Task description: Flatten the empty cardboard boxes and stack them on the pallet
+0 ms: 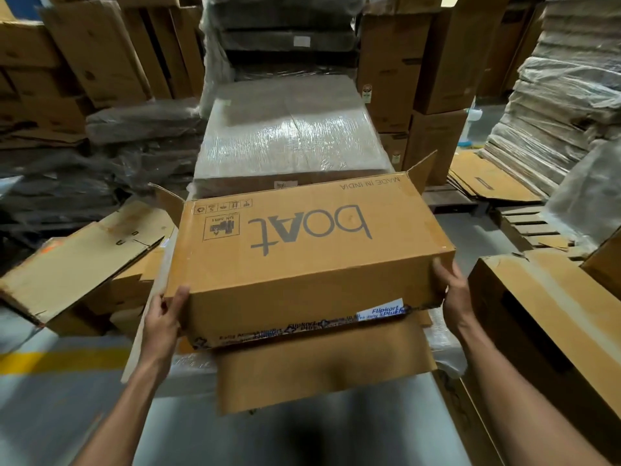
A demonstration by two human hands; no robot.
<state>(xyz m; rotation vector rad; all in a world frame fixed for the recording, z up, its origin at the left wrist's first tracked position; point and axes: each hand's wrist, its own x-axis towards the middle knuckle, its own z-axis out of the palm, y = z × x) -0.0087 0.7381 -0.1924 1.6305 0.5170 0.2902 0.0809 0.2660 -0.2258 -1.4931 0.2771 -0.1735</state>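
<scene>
1. Box (pixel 309 250) sits between my two hands, printed face up and not yet flattened. Its far flaps stand open and a loose flap (pixel 322 364) hangs below its near side
2. Its long axis runs left to right across my view. One hand holds each near corner, so neither is nearer
3. Left hand (pixel 166 317): thumb pressed on the near face, the other fingers round the side and mostly hidden, clamped on the box
4. Right hand (pixel 452 290): fingers curled round the near-right corner, clamped likewise
5. Judgement: collapsing it calls for pushing opposite corners together. Wooden pallet (pixel 531 227) lies ahead to my right, well apart, so the right hand would lead
</scene>
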